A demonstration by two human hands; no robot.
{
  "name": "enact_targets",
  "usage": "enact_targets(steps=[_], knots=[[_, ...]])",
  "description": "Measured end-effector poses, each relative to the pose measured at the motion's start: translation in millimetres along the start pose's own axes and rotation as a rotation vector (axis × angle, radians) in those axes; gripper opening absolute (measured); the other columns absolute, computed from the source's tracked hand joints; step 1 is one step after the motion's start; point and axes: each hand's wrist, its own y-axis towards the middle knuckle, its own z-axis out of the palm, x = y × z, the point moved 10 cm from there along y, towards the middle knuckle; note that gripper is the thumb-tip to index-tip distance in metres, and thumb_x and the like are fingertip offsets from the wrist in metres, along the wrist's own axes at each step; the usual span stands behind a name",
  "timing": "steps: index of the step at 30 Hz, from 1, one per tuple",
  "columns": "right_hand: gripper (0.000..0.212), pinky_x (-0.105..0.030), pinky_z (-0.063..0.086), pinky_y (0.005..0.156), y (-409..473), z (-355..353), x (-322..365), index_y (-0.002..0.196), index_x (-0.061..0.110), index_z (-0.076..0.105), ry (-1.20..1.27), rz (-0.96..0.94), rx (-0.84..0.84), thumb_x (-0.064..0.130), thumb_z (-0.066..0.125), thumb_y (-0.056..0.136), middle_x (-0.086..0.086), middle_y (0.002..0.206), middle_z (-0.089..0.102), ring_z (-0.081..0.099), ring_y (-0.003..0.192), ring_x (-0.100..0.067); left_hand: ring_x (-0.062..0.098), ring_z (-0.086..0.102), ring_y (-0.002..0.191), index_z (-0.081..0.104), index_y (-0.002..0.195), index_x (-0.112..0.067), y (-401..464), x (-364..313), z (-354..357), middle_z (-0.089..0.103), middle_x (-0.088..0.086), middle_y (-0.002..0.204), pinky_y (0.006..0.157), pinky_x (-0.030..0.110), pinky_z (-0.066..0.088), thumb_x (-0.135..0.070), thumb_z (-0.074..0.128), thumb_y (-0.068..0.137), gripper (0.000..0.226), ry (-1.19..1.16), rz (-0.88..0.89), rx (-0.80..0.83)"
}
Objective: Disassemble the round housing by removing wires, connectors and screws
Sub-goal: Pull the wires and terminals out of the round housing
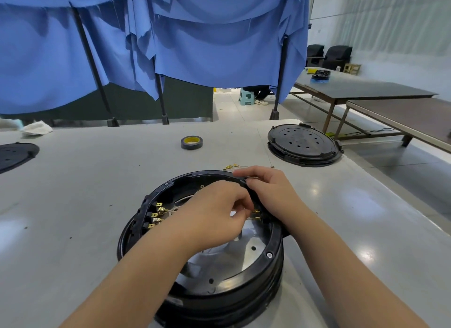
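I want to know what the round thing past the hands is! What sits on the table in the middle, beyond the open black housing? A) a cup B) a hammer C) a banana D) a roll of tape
D: a dark roll of tape with a yellow core lies flat on the grey table, beyond the housing.

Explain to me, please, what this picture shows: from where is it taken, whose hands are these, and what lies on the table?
The one picture comes from a camera worn on a person's head, looking forward and down.

On the grey table stands a round black plastic housing with brass connectors inside. The left hand reaches into it and pinches something small near thin wires. The right hand holds the far rim.

Behind lie loose brass connectors, a dark tape roll and a round black perforated lid.
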Motion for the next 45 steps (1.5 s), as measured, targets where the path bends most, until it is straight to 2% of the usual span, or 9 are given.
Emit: enact_targets(steps=[6, 10, 16, 23, 26, 32, 37, 41, 45], knots=[[0.042, -0.045, 0.052, 0.086, 0, -1, 2, 0.082, 0.027, 0.073, -0.035, -0.011, -0.002, -0.005, 0.046, 0.087, -0.016, 0.096, 0.072, 0.064, 0.092, -0.036, 0.003, 0.05, 0.086, 0.061, 0.083, -0.029, 0, -1, -2, 0.058, -0.013, 0.083, 0.081, 0.029, 0.046, -0.02, 0.058, 0.087, 0.01, 0.064, 0.014, -0.03], [0.042, -0.041, 0.054, 0.081, -2, 0, 5, 0.082, 0.028, 0.074, -0.05, -0.026, 0.009, -0.003, 0.046, 0.088, -0.014, 0.096, 0.072, 0.065, 0.081, -0.026, 0.005, 0.056, 0.083, 0.061, 0.083, -0.029, -1, 7, 2, 0.062, -0.01, 0.077, 0.079, 0.036, 0.05, -0.022, 0.059, 0.088, 0.008, 0.026, -0.069, 0.025], [0.042, -0.048, 0.049, 0.086, -2, 0, 4, 0.081, 0.028, 0.073, -0.045, -0.039, 0.012, -0.003, 0.045, 0.087, -0.025, 0.101, 0.068, 0.059, 0.099, -0.042, 0.006, 0.056, 0.085, 0.06, 0.082, -0.029, -2, 4, 1, 0.062, -0.011, 0.079, 0.079, 0.036, 0.051, -0.019, 0.055, 0.087, 0.013, 0.022, -0.065, 0.016], [0.043, -0.051, 0.046, 0.091, -2, 2, 6, 0.079, 0.027, 0.072, -0.051, -0.045, 0.015, -0.005, 0.045, 0.087, -0.026, 0.104, 0.067, 0.055, 0.105, -0.044, 0.012, 0.056, 0.086, 0.057, 0.087, -0.028, 0, 4, 6, 0.059, -0.009, 0.082, 0.078, 0.033, 0.049, -0.021, 0.053, 0.089, 0.009, 0.082, -0.083, 0.07], [0.043, -0.044, 0.047, 0.092, -2, 2, 4, 0.078, 0.027, 0.072, -0.041, -0.043, 0.019, -0.006, 0.045, 0.087, -0.018, 0.103, 0.07, 0.057, 0.105, -0.038, 0.012, 0.056, 0.086, 0.058, 0.09, -0.028, 0, 6, 8, 0.06, -0.008, 0.082, 0.078, 0.032, 0.048, -0.022, 0.052, 0.091, 0.008, 0.056, -0.105, 0.093], [0.043, -0.014, 0.051, 0.073, -2, 2, 6, 0.078, 0.024, 0.073, -0.023, -0.038, 0.039, -0.009, 0.045, 0.086, 0.004, 0.095, 0.071, 0.064, 0.088, -0.015, 0.01, 0.048, 0.09, 0.05, 0.086, -0.032, 0, -7, 0, 0.047, -0.014, 0.079, 0.093, 0.034, 0.037, -0.022, 0.051, 0.092, 0.013, 0.183, 0.012, 0.001], [0.042, -0.033, 0.049, 0.086, -3, 2, 7, 0.079, 0.023, 0.072, -0.017, -0.046, 0.033, -0.009, 0.045, 0.087, -0.01, 0.103, 0.072, 0.059, 0.102, -0.032, 0.009, 0.049, 0.087, 0.052, 0.085, -0.033, 2, 1, 4, 0.051, -0.014, 0.075, 0.095, 0.033, 0.036, -0.023, 0.053, 0.091, 0.012, 0.15, -0.043, 0.046], [0.042, -0.032, 0.049, 0.085, -3, 2, 7, 0.079, 0.023, 0.072, -0.017, -0.049, 0.029, -0.009, 0.045, 0.087, -0.013, 0.103, 0.071, 0.059, 0.103, -0.034, 0.003, 0.048, 0.086, 0.053, 0.084, -0.033, 4, 4, 4, 0.06, -0.014, 0.077, 0.095, 0.027, 0.028, -0.023, 0.054, 0.09, 0.012, 0.13, -0.044, 0.04], [0.043, -0.03, 0.052, 0.082, -1, 2, 5, 0.077, 0.022, 0.072, -0.005, -0.036, 0.025, -0.01, 0.045, 0.086, -0.017, 0.101, 0.071, 0.06, 0.102, -0.034, 0.002, 0.041, 0.084, 0.054, 0.086, -0.033, 3, -1, -1, 0.051, -0.019, 0.073, 0.104, 0.025, 0.017, -0.021, 0.054, 0.09, 0.013, 0.188, 0.013, -0.034]])
